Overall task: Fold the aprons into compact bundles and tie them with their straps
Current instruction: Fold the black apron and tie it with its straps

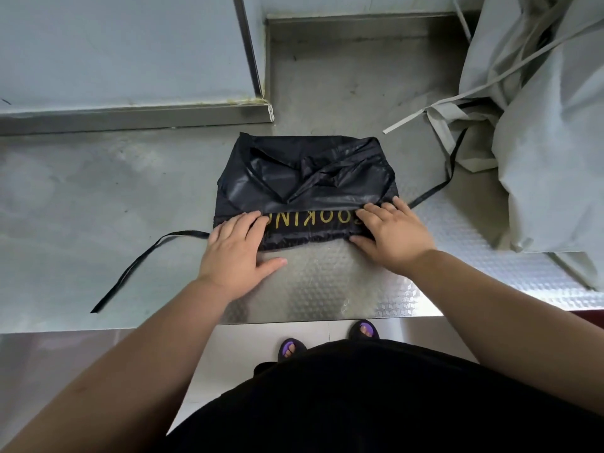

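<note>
1. Pressing on the near fold of the black apron [304,178], your left hand [235,253] lies flat with its fingers spread over the fold's left end; the thumb rests out on the steel counter [98,207], apart from the fingers.
2. Your right hand [392,233] lies on the fold's right end, its fingers nearly straight on top of the cloth and its thumb against the near edge.
3. Neither hand is closed around anything; both press the cloth down.
4. The apron sits in the middle of the counter, folded into a rough rectangle, with a narrow band turned over along your side.
5. Gold lettering [310,220] runs along that band between your hands, upside down to you and partly covered at both ends.
6. One black strap [140,266] trails from the apron's left side across the counter toward its front edge.
7. A second black strap [447,178] leaves the right side and curves away to the grey aprons [539,158] piled at the right.
8. A grey strap [421,116] from that pile lies on the counter beyond the black apron.
</note>
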A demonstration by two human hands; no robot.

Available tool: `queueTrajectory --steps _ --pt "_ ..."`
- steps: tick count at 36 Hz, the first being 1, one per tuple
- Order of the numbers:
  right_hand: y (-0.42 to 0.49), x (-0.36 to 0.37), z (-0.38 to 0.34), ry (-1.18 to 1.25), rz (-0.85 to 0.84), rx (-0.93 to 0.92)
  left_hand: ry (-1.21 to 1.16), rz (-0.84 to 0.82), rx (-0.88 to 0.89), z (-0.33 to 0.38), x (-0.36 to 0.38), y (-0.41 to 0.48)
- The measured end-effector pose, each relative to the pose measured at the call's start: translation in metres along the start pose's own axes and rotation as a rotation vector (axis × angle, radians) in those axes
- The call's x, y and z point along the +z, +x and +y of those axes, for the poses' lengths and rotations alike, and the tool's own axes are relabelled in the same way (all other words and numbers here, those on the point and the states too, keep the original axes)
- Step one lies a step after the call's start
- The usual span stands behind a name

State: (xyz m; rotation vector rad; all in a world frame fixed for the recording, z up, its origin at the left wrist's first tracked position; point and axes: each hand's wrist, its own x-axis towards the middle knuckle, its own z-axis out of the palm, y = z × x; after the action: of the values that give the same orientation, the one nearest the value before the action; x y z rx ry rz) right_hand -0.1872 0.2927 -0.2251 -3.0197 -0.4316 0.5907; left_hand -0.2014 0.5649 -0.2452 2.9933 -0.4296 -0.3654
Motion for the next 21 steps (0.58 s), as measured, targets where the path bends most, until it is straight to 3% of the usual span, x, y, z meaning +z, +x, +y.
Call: queueTrajectory --steps 4,10,13,18,21 --pt "-0.002 -0.01 0.003 0.015 0.07 -0.01 0.011 0.081 0.037 -0.007 -0.022 0.017" --pt "-0.002 -0.025 0.019 0.186 -0.118 0.05 -0.25 -0.346 -0.007 -0.013 -0.049 0.03" --pt "-0.002 -0.024 0.015 0.093 -0.197 0.086 -0.263 -0.394 -0.016 -0.008 -0.045 0.03" --pt "-0.005 -0.015 0.003 -0.229 -0.169 0.106 0.014 -0.346 -0.022 0.0 -0.036 0.026" --pt "-0.004 -0.008 -0.003 -0.229 -0.209 0.12 0.259 -0.301 -0.036 0.004 -0.029 0.026"
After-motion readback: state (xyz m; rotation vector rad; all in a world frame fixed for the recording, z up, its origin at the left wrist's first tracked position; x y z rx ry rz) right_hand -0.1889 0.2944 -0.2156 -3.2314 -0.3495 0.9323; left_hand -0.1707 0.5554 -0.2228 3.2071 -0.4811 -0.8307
